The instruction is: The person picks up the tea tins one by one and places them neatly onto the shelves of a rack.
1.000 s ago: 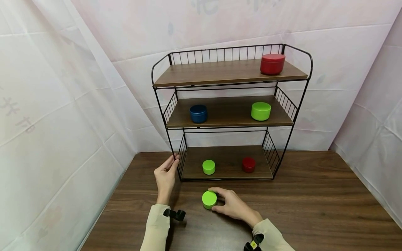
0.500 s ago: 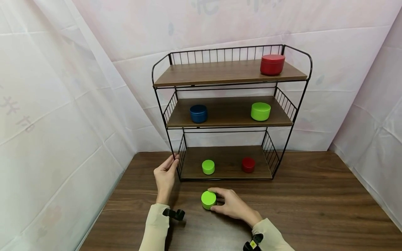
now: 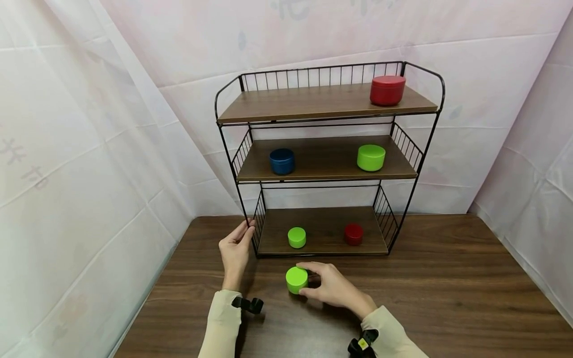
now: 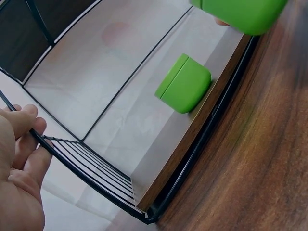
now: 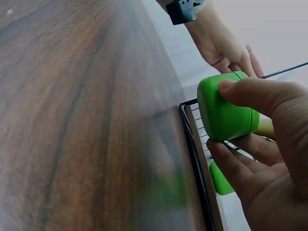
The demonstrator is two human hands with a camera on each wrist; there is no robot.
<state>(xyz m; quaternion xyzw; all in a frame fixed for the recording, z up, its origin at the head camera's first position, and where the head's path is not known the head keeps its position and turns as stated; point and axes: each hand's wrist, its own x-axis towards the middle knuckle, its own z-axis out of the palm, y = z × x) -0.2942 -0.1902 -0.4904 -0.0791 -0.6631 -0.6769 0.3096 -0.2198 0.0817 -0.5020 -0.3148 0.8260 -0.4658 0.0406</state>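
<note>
My right hand grips a small round lime-green tin between thumb and fingers, in front of the rack's lowest shelf. In the right wrist view that tin is raised above the tabletop, thumb on its near side and fingers beneath. My left hand pinches the left front post of a black wire rack with three wooden shelves. The left wrist view shows the fingers curled round that post. On the lowest shelf sit another green tin and a small dark red tin.
The middle shelf bears a blue tin at left and a larger green tin at right. A large red tin stands at the right of the top shelf. Pale cloth hangs behind and beside the wooden table.
My right hand has lifted the green tin slightly, and both have shifted a little toward the rack. The left hand keeps its hold on the post.
</note>
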